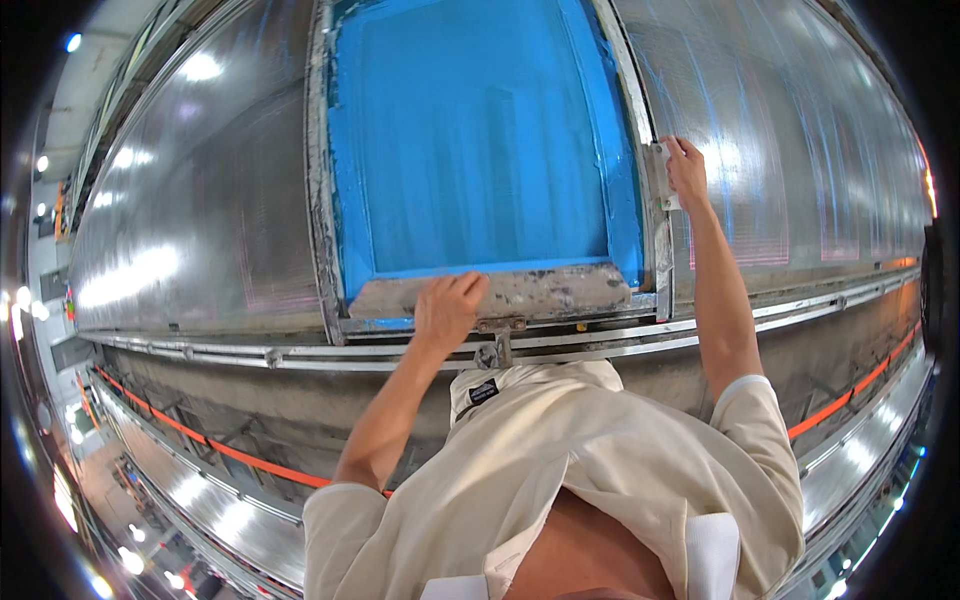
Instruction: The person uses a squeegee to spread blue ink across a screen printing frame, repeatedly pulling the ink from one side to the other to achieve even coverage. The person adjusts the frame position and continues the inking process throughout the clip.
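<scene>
A large screen-printing frame (632,75) with a blue mesh (470,150) lies ahead on a long metal table. My left hand (448,305) is closed over a long squeegee (550,290), pale and smeared with dark ink, lying across the screen's near end. My right hand (685,172) is up at the screen's right side, fingers curled on a pale metal plate (668,200) fixed to the frame. A small metal bracket (500,326) sits at the middle of the frame's near edge.
The metal table top stretches out left (190,230) and right (790,160), with blue and pink lines. Metal rails (760,315) run along its near edge at my waist. Below are an orange bar (250,458) and, at both lower sides, long metal surfaces (220,508). Ceiling or room lights show at the left rim.
</scene>
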Demonstrator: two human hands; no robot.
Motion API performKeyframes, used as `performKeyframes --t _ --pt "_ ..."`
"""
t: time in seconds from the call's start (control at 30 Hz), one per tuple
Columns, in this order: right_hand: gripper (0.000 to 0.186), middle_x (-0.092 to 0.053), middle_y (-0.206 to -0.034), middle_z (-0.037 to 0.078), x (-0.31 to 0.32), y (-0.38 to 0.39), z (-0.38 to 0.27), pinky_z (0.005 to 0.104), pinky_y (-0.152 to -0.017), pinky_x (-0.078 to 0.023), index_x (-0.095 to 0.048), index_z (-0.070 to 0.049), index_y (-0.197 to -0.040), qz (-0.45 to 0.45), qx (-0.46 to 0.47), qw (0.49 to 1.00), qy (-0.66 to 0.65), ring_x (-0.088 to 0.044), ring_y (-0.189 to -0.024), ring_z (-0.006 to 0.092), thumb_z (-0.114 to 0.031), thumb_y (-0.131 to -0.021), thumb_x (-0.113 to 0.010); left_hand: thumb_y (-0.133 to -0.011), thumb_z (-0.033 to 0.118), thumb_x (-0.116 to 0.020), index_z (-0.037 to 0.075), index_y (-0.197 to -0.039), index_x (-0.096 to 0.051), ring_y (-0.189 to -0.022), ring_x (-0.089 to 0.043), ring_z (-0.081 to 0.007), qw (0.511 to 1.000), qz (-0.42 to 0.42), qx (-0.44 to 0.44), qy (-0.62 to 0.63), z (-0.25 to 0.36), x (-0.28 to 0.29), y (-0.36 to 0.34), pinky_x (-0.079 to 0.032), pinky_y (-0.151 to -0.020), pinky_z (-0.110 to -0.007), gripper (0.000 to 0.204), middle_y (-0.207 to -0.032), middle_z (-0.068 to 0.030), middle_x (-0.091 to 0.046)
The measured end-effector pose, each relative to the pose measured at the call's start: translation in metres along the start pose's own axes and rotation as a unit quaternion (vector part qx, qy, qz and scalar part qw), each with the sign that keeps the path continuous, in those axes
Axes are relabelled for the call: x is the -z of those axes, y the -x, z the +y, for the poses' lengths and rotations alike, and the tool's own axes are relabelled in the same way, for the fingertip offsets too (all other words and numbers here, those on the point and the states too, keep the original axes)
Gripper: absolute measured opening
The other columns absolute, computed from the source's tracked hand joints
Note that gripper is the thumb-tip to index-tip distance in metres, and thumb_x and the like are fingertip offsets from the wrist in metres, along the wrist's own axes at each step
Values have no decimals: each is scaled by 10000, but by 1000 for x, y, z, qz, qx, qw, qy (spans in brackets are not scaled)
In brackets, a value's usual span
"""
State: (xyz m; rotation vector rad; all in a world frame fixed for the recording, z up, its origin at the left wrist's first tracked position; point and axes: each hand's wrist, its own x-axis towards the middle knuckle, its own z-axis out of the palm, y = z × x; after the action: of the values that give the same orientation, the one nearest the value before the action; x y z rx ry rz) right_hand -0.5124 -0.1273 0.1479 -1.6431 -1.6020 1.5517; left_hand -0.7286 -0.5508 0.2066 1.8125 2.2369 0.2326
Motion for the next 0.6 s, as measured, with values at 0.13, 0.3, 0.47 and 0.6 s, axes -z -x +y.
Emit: performKeyframes --t 0.13,0.3,0.47,0.6 --pt "421 -662 -862 74 -16 -14 13 333 -686 -479 -696 -18 -1175 23 88 992 89 -594 -773 156 -381 -986 -599 -779 77 -641 120 -1089 -695 -986 -637 -238 998 53 23 -5 21 -6 37 -491 -854 -403 318 -1099 -33 -666" --pt "421 -685 -1123 129 28 -49 73 353 -890 -489 -674 -4 -1218 88 199 960 173 -618 -1008 208 -355 -999 -597 -804 103 -652 143 -921 -689 -989 -611 -206 997 -18 30 -67 20 -4 4 -436 -885 -377 129 -987 2 -644" --pt "298 -441 -536 -11 16 -53 29 325 -380 -327 -715 -84 -1060 131 204 954 178 -404 -411 116 -355 -984 -617 -766 127 -652 159 -935 -699 -934 -620 -183 994 61 80 -30 23 -10 21 -440 -903 -382 179 -989 42 -658" --pt "287 -469 -567 1 13 22 -56 342 -442 -336 -729 -61 -964 67 202 954 213 -399 -461 115 -319 -977 -605 -747 106 -666 161 -964 -717 -951 -621 -174 990 96 101 25 24 28 42 -441 -919 -370 229 -1008 53 -671"
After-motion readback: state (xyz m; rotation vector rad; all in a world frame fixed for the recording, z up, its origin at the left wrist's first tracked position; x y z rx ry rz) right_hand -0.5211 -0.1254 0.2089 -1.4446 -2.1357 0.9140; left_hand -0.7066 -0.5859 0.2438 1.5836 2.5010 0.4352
